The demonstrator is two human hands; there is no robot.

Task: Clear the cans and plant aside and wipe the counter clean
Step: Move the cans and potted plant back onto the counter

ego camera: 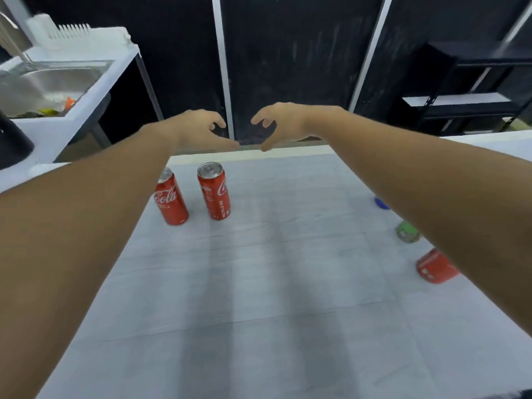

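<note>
Two tall red cola cans stand upright on the grey counter (259,283) at the far left: one (172,197) partly behind my left forearm, the other (214,191) just right of it. At the right edge a green can (407,232), a red can (436,266) and a bit of a blue object (381,203) peek from under my right forearm. My left hand (198,129) and my right hand (283,123) are stretched out above the counter's far edge, close together, fingers curled and apart, holding nothing. No plant is in view.
A steel sink (49,82) in a white unit with a white dish rack (77,33) stands at the back left. A black shelf unit (466,90) is at the back right. Dark panels line the wall behind. A black object (11,142) sits at the left edge.
</note>
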